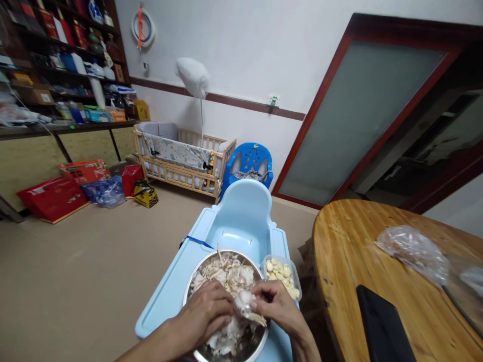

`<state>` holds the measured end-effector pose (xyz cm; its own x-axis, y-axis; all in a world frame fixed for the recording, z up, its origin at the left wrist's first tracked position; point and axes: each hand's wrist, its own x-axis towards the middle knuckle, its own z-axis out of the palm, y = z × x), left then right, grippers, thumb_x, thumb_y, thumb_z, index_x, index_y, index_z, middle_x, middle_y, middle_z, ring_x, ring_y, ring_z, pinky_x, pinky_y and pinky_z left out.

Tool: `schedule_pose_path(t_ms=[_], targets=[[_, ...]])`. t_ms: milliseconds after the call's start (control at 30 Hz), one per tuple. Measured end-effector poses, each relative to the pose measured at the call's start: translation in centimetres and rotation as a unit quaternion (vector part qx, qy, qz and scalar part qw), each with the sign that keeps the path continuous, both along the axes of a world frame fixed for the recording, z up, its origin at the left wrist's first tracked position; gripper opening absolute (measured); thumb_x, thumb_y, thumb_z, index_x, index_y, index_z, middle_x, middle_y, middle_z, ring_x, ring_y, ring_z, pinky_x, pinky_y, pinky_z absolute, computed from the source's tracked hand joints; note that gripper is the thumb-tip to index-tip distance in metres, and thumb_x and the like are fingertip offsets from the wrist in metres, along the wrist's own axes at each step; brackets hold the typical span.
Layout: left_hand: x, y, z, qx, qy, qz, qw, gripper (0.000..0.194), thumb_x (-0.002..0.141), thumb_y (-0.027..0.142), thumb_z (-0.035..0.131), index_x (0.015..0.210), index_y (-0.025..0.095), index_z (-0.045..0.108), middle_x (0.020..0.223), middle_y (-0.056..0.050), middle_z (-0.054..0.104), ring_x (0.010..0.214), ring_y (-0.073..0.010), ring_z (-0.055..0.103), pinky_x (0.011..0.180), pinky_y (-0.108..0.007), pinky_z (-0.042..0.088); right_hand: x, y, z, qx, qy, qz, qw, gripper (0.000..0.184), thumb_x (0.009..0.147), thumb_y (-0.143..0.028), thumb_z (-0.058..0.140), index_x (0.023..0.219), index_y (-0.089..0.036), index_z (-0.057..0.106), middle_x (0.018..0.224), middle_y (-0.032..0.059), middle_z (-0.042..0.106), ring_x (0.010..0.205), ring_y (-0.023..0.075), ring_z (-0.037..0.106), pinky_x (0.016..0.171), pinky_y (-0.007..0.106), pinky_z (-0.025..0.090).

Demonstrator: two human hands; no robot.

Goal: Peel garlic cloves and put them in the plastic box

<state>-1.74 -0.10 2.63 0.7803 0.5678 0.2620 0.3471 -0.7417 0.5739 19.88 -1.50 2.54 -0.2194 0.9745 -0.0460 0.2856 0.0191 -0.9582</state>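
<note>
A garlic bulb [243, 300] with loose papery skin is pinched between both my hands over a steel bowl [196, 276] full of garlic skins. My left hand [206, 317] curls its fingers around the bulb's left side. My right hand [277, 304] grips the bulb's right side with thumb and fingers closed. The bowl sits on the tray of a light blue baby chair [241, 221]. Just right of the bowl, a small clear container [296, 277] holds several peeled cloves [279, 271].
A round wooden table [350, 261] stands to my right with a crumpled plastic bag [413, 251] and a black flat object [381, 327]. Farther back are a wooden crib [181, 161], a blue plastic chair [249, 158], red boxes [53, 196] on the floor and cluttered shelves [56, 65].
</note>
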Motion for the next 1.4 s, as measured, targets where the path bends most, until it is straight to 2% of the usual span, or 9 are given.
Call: schedule_pose_path(t_ms=[167, 267, 367, 567, 700, 800, 933, 1133, 1400], targets=[[-0.4, 1.0, 0.5, 0.008, -0.075, 0.069, 0.995, 0.009, 0.083, 0.018, 0.055, 0.09, 0.019, 0.061, 0.094, -0.006, 0.064, 0.088, -0.0216, 0.056, 0.079, -0.033, 0.045, -0.4, 1.3, 0.8, 0.015, -0.014, 0.011, 1.0, 0.025, 0.062, -0.036, 0.07, 0.066, -0.011, 0.069, 0.049, -0.006, 0.038, 0.048, 0.0078, 0.029, 0.045, 0.022, 0.019], [-0.2, 1.6, 1.0, -0.025, -0.102, 0.091, 0.99, 0.034, 0.078, 0.018, 0.061, 0.11, 0.021, 0.053, 0.108, -0.007, 0.06, 0.1, -0.023, 0.055, 0.085, -0.034, 0.044, -0.9, 2.1, 1.1, 0.023, -0.026, 0.027, 0.999, 0.019, 0.064, -0.031, 0.069, 0.066, -0.012, 0.07, 0.048, -0.0067, 0.037, 0.047, 0.0076, 0.029, 0.045, 0.021, 0.019], [0.4, 2.4, 1.1, -0.043, -0.086, 0.048, 0.994, 0.048, 0.078, 0.014, 0.059, 0.123, 0.026, 0.045, 0.117, -0.006, 0.056, 0.107, -0.0219, 0.052, 0.091, -0.035, 0.041, -1.5, 2.8, 1.1, 0.033, -0.041, 0.038, 0.998, 0.015, 0.065, -0.027, 0.068, 0.064, -0.013, 0.069, 0.048, -0.0075, 0.035, 0.048, 0.0075, 0.029, 0.044, 0.021, 0.02], [1.5, 3.6, 0.0, -0.05, -0.071, 0.039, 0.995, 0.036, 0.083, 0.011, 0.049, 0.117, 0.024, 0.054, 0.106, -0.006, 0.062, 0.099, -0.0204, 0.056, 0.087, -0.033, 0.044, -1.7, 3.1, 0.7, 0.061, -0.085, 0.037, 0.994, 0.015, 0.072, -0.026, 0.065, 0.065, -0.013, 0.068, 0.052, -0.0062, 0.042, 0.052, 0.0091, 0.035, 0.048, 0.021, 0.024], [1.3, 4.0, -0.8, -0.06, -0.081, 0.043, 0.994, 0.039, 0.084, 0.014, 0.049, 0.121, 0.026, 0.05, 0.111, -0.006, 0.06, 0.103, -0.0207, 0.054, 0.088, -0.033, 0.043, -1.8, 3.2, 0.8, 0.093, -0.137, 0.048, 0.985, 0.021, 0.072, -0.035, 0.067, 0.078, -0.015, 0.069, 0.056, -0.0059, 0.049, 0.054, 0.0104, 0.04, 0.048, 0.02, 0.027], [1.0, 4.4, -1.3, -0.067, -0.073, 0.04, 0.994, 0.044, 0.082, 0.012, 0.05, 0.123, 0.028, 0.048, 0.114, -0.004, 0.059, 0.105, -0.0204, 0.053, 0.09, -0.033, 0.042, -2.1, 3.0, 0.9, 0.112, -0.185, 0.058, 0.975, 0.015, 0.077, -0.031, 0.063, 0.079, -0.016, 0.067, 0.058, -0.0041, 0.056, 0.055, 0.0123, 0.046, 0.05, 0.021, 0.032], [1.0, 4.4, -1.5, -0.063, -0.05, 0.079, 0.994, 0.046, 0.079, 0.012, 0.05, 0.123, 0.026, 0.048, 0.117, -0.005, 0.058, 0.108, -0.0217, 0.052, 0.092, -0.035, 0.042, -2.9, 2.5, 1.0, 0.124, -0.221, 0.049, 0.966, 0.015, 0.085, -0.022, 0.051, 0.092, -0.018, 0.064, 0.086, 0.0046, 0.069, 0.078, 0.0199, 0.06, 0.07, 0.027, 0.042], [1.5, 3.8, -0.5, -0.07, 0.0, 0.12, 0.99, 0.046, 0.076, 0.005, 0.045, 0.119, 0.019, 0.051, 0.111, -0.008, 0.061, 0.103, -0.0218, 0.055, 0.091, -0.035, 0.043, -4.0, 2.0, 0.5, 0.139, -0.241, 0.05, 0.959, 0.029, 0.087, -0.016, 0.043, 0.114, -0.014, 0.051, 0.098, 0.0106, 0.067, 0.09, 0.0223, 0.061, 0.076, 0.031, 0.046], [1.4, 3.3, -0.6, -0.055, -0.059, 0.13, 0.988, 0.046, 0.075, 0.005, 0.042, 0.117, 0.023, 0.051, 0.111, -0.007, 0.06, 0.105, -0.0211, 0.053, 0.092, -0.035, 0.042, -3.7, 1.5, -0.2, 0.175, -0.228, 0.047, 0.956, 0.038, 0.088, -0.016, 0.039, 0.126, -0.019, 0.042, 0.11, 0.0106, 0.064, 0.098, 0.0207, 0.06, 0.083, 0.031, 0.047]])
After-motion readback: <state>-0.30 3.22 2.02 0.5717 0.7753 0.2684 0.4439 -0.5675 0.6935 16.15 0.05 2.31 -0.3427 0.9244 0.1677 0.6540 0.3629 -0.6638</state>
